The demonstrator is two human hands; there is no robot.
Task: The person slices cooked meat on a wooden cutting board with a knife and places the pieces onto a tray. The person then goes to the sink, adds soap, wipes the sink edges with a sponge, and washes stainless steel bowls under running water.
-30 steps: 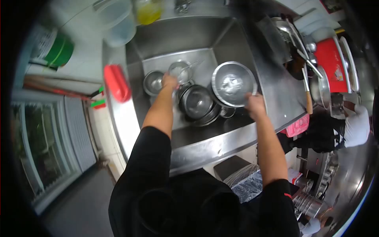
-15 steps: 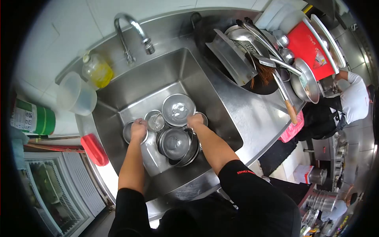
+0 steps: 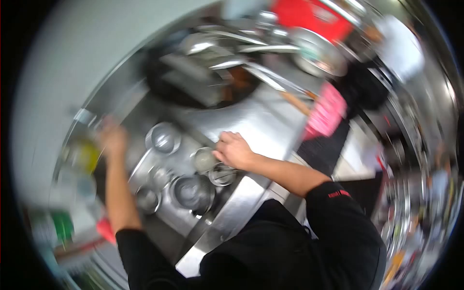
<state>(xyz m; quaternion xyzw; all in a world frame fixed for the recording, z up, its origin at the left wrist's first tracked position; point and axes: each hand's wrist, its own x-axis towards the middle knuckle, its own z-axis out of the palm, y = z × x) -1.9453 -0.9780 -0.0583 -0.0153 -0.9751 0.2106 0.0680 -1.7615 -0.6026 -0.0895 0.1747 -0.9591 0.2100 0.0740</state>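
The picture is smeared by motion. My left hand (image 3: 114, 137) reaches to the tap (image 3: 86, 116) at the back of the sink; blur hides its fingers. My right hand (image 3: 233, 151) is at the sink's right side, fingers curled at the rim of a small metal bowl (image 3: 204, 160). A larger round metal bowl (image 3: 163, 138) sits in the sink (image 3: 166, 215) between my hands. Nearer me are a stack of metal bowls (image 3: 191, 192), another bowl (image 3: 148, 199) to the left, and a small round container (image 3: 222, 175) below my right hand.
A wok (image 3: 154, 82) filled with metal utensils stands on the right-hand counter, a metal pan (image 3: 316, 53) and red container (image 3: 314, 19) beyond it. A pink bag (image 3: 327, 110) hangs by the counter edge. A yellow bottle (image 3: 84, 155) stands left. Another person (image 3: 398, 48) is at the upper right.
My view has swung to the right. My left hand has left the bowl at the sink's left and moved up to the tap. My right hand stays by the small bowl.
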